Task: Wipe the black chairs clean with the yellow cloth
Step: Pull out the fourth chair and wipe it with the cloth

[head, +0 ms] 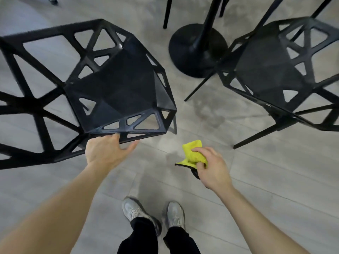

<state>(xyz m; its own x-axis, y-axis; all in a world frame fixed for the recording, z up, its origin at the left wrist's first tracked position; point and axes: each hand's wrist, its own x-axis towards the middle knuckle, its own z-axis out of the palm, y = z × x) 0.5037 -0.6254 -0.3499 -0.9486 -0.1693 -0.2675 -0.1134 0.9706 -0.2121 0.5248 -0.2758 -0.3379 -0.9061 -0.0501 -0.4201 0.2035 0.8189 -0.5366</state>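
At the near rim of the black angular lattice-framed chair (117, 85), the left hand (102, 153) is curled over the edge; the crumpled yellow cloth (193, 152) is gripped by the right hand (211, 167), clear of both chairs; if pulled by one edge, the chair is judged liable to tip or scrape.

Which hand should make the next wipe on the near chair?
Probably the right hand: it already holds the yellow cloth, clear of both chairs. The left hand grips the near chair at its front edge, steadying it.

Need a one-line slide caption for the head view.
Left hand grips the front edge of the near black chair; right hand holds the yellow cloth above the floor.
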